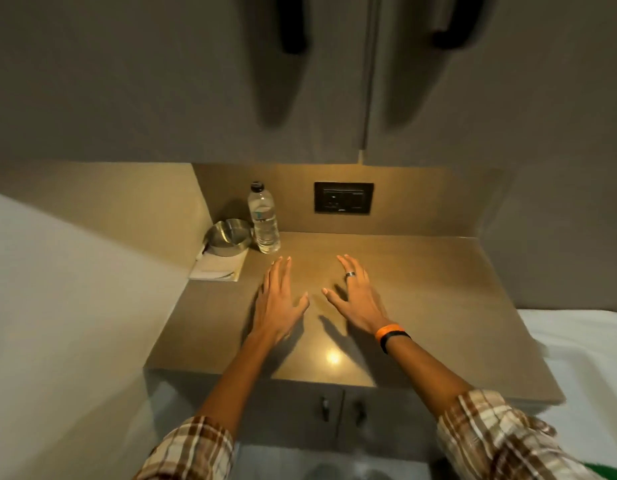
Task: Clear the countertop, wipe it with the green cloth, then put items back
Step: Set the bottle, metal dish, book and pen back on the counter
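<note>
The brown countertop [438, 306] fills the middle of the head view. My left hand [281, 303] and my right hand [357, 296] hover flat over its centre, fingers spread, holding nothing. At the back left corner stands a clear water bottle [264, 220] with a dark cap. Left of it a steel bowl [229, 235] rests on a folded white napkin [218, 268]. A sliver of green [603, 469], perhaps the cloth, shows at the bottom right edge behind my right sleeve.
A black wall socket [343, 197] sits in the backsplash behind the counter. Upper cabinet doors with dark handles [293, 26] hang overhead. Lower cabinet doors [341, 410] are below the counter's front edge. A white surface [577, 341] lies to the right, a white wall [57, 306] to the left.
</note>
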